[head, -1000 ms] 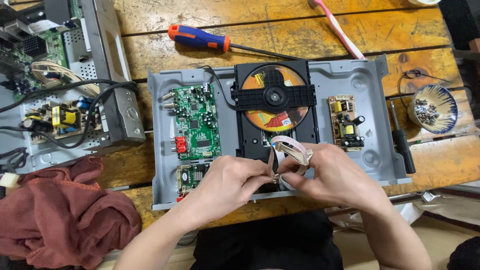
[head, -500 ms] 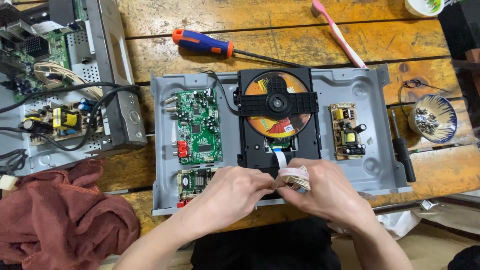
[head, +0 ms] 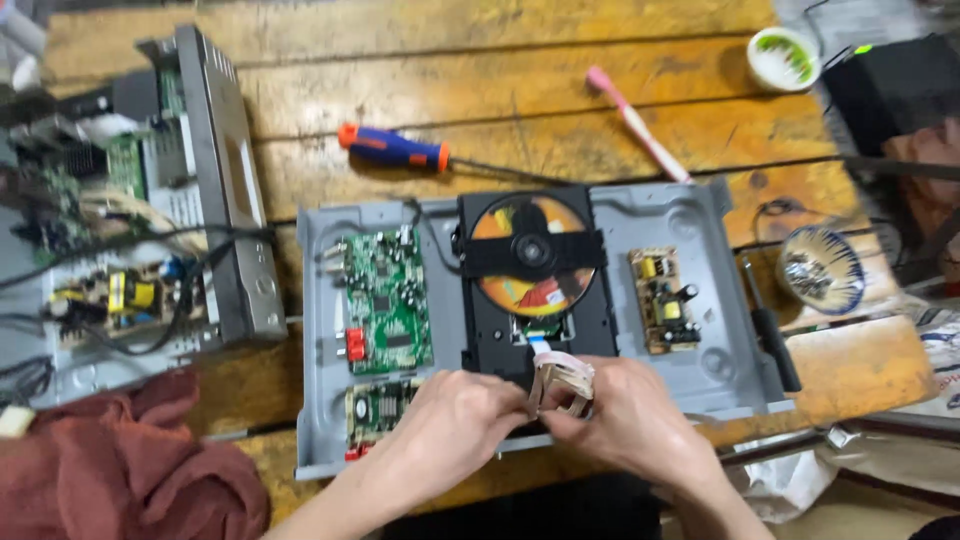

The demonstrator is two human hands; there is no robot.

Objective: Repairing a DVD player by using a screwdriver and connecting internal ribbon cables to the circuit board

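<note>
An opened grey disc player chassis [head: 720, 360] lies on the wooden table. Inside it sit a green circuit board [head: 385, 300], a black disc drive with an orange disc [head: 530, 255] and a small yellow power board [head: 663, 300]. My left hand [head: 455, 425] and my right hand [head: 625, 420] meet at the chassis' front edge. Both pinch a folded white flat ribbon cable [head: 562, 380] that rises from the drive's front.
A blue-and-orange screwdriver [head: 395, 148] and a pink toothbrush [head: 635, 122] lie behind the chassis. A second opened device [head: 205, 240] with wires stands at left, a red cloth [head: 100, 470] at front left. A bowl of screws [head: 820, 268] and a black screwdriver [head: 772, 330] sit at right.
The view has shifted so everything sits lower and further right in frame. My hands stay on the ribbon cable, now bent a little closer to the drive's front.
</note>
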